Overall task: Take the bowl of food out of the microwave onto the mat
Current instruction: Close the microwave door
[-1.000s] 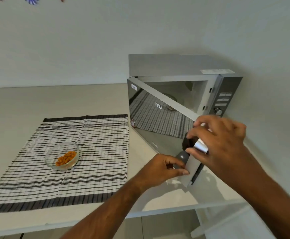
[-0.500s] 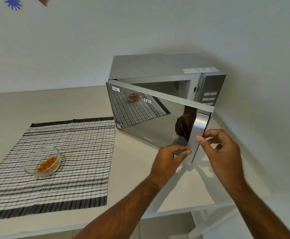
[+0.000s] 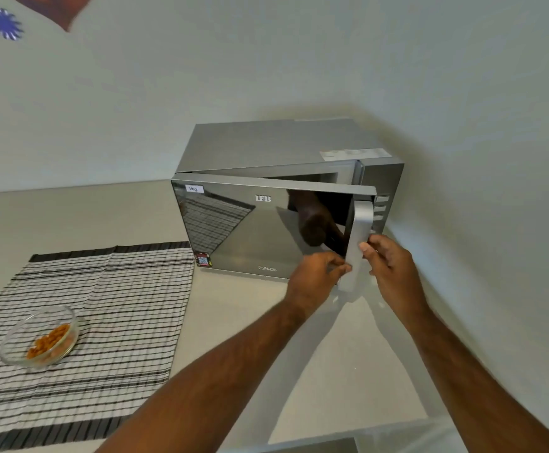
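We saw the pale worktop (image 3: pixel 247 322) carrying the silver microwave (image 3: pixel 266 148), whose mirrored door (image 3: pixel 250 230) stood slightly ajar. The striped mat (image 3: pixel 110 305) lay to its left. Our left hand (image 3: pixel 315 279) pinched the lower edge of the door handle (image 3: pixel 358 243), and our right hand (image 3: pixel 390 266) curled loosely beside it, thumb touching the handle. The glass bowl (image 3: pixel 39 336) of orange food (image 3: pixel 49 341) sat on the mat, well apart from both hands.

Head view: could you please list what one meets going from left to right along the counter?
Glass bowl of food → striped mat → left hand → microwave door handle → right hand.
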{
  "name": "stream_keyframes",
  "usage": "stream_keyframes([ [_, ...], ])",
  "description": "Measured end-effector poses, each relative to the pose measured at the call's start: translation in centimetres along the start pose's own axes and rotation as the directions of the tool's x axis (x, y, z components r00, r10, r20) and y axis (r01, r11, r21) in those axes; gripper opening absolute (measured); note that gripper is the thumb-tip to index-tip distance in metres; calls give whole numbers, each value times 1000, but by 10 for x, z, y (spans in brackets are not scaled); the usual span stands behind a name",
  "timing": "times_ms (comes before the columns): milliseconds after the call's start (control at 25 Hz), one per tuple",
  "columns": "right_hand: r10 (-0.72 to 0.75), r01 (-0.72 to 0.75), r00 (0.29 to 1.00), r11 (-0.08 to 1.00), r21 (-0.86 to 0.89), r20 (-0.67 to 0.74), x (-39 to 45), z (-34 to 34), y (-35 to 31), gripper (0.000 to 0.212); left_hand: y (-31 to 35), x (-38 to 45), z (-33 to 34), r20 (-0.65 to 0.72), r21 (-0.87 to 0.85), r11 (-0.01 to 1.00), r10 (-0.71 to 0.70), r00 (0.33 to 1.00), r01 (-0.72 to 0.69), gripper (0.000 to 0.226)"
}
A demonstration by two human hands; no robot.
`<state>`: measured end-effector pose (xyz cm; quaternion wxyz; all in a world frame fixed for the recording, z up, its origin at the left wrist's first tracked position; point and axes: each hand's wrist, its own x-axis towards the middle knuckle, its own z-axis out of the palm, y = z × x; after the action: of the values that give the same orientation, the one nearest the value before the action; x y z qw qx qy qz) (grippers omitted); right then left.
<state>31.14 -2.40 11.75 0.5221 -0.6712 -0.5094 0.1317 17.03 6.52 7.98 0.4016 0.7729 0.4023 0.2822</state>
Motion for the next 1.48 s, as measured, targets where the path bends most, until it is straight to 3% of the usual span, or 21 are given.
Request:
stream_keyframes([
  [200,18,-18,1000,1000,18,24,44,-2,8,24,12,39,9,-35,-7,998,-67,997,67,27],
  [400,-38,40,997,999,-33,67,70,-4,12,17,15,66,10,-83,40,996,-75,994,78,23],
  [880,39,-40,997,999,7,59,92,4,17,29,13,85,14,-107,-25,993,-119,987,117,22],
  [1160,73,-76,995,996,36,73,101,6,15,35,19,89,14,-138,37,992,-115,984,122,27],
  [1360,123,-126,991,991,43,51,99,10,18,38,13,79,10,-93,56,996,-63,994,69,29],
  [1480,151,-151,989,986,65,8,92,15,20,34,-6,50,-7,-87,205,979,30,996,-12,34],
])
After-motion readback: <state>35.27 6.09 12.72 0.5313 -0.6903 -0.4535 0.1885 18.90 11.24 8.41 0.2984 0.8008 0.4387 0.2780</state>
